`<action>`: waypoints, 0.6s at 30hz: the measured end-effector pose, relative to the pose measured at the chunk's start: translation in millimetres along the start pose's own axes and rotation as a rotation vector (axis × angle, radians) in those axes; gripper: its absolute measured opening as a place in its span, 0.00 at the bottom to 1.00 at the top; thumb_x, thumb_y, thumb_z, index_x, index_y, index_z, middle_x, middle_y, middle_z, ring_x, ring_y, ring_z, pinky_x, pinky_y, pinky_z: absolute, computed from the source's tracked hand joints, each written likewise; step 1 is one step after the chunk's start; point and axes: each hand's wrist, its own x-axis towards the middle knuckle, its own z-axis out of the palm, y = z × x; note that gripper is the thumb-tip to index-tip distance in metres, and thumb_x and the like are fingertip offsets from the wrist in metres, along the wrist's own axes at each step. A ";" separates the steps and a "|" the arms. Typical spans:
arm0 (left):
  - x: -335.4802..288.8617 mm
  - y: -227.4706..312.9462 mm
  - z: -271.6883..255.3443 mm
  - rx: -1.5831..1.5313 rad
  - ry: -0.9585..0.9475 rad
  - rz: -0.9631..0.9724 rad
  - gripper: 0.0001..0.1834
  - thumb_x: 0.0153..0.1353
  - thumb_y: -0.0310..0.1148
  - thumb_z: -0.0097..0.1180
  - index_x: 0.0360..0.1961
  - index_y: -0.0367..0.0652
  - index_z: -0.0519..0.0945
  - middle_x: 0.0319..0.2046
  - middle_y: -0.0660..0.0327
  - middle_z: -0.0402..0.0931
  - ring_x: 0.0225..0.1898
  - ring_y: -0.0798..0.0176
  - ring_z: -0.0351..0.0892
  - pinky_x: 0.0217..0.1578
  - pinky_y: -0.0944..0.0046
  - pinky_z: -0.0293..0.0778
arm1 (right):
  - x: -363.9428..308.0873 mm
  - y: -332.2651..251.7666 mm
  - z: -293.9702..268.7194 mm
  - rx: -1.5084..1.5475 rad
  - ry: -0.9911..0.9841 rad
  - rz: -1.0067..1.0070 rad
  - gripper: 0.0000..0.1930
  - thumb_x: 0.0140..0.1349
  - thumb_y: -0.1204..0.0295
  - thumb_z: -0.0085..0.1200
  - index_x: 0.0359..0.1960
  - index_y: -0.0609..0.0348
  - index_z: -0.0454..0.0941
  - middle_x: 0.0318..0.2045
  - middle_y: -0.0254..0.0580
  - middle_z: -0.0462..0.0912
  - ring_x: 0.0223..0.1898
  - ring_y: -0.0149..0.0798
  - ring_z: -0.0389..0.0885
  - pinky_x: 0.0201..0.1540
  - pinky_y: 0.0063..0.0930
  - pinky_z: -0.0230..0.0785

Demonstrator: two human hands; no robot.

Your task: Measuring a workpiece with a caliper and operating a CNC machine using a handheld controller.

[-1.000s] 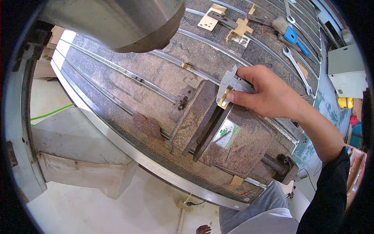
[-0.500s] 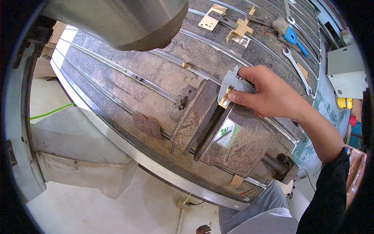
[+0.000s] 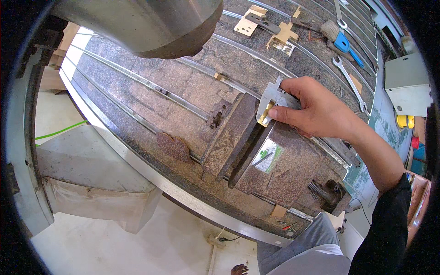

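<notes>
Little has changed since the earlier frame: the right hand (image 3: pixel 316 107) stays pinched on the caliper (image 3: pixel 270 98) at the vise (image 3: pixel 270 156) jaws' top, centre-right. Left hand out of view. Bare slotted table (image 3: pixel 151 98) spreads toward 9 o'clock; wrenches (image 3: pixel 350 82) lie at 1 o'clock.

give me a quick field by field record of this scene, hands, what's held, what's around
right hand: right hand grips a grey metal caliper at a small brass piece
left hand: not in view
vise: rusty brown machine vise, brass piece at its jaw gap
surface: slotted grey machine table
overhead: large grey metal spindle head
far side: silver open-end wrench, blue-handled brush, brass plates
</notes>
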 end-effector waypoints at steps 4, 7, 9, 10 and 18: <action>-1.9 -0.6 -1.5 0.020 -0.032 0.044 0.22 0.65 0.41 0.41 0.56 0.42 0.69 0.47 0.53 0.76 0.48 0.54 0.77 0.45 0.55 0.74 | -1.0 -2.1 -0.5 0.007 -0.010 0.040 0.14 0.54 0.66 0.61 0.30 0.68 0.77 0.16 0.53 0.73 0.19 0.40 0.73 0.24 0.36 0.63; -0.6 -2.4 -1.2 0.029 -0.001 0.033 0.22 0.65 0.41 0.41 0.56 0.42 0.69 0.47 0.54 0.76 0.48 0.55 0.77 0.45 0.56 0.74 | -0.3 0.2 1.4 0.009 -0.007 0.025 0.14 0.54 0.65 0.61 0.30 0.68 0.77 0.17 0.53 0.73 0.19 0.40 0.73 0.24 0.36 0.63; 1.9 -5.9 -4.7 0.033 -0.028 0.053 0.22 0.65 0.41 0.40 0.56 0.42 0.69 0.47 0.54 0.76 0.48 0.55 0.77 0.45 0.56 0.74 | -0.9 -0.2 1.1 0.011 0.001 0.000 0.14 0.54 0.65 0.61 0.30 0.68 0.77 0.17 0.53 0.73 0.20 0.41 0.74 0.24 0.37 0.63; 2.9 -8.0 -6.3 0.035 -0.055 0.073 0.22 0.65 0.41 0.40 0.57 0.42 0.69 0.47 0.55 0.76 0.48 0.55 0.77 0.45 0.56 0.74 | -1.5 -2.0 0.4 0.009 0.000 0.004 0.14 0.54 0.66 0.61 0.30 0.68 0.77 0.17 0.53 0.73 0.20 0.41 0.74 0.24 0.37 0.63; 0.8 -1.2 -1.9 0.027 -0.005 0.046 0.21 0.65 0.42 0.40 0.55 0.44 0.71 0.46 0.57 0.77 0.46 0.57 0.78 0.44 0.57 0.74 | 1.2 4.3 1.4 0.021 -0.063 -0.009 0.11 0.61 0.68 0.58 0.32 0.66 0.76 0.14 0.29 0.72 0.13 0.22 0.69 0.15 0.19 0.58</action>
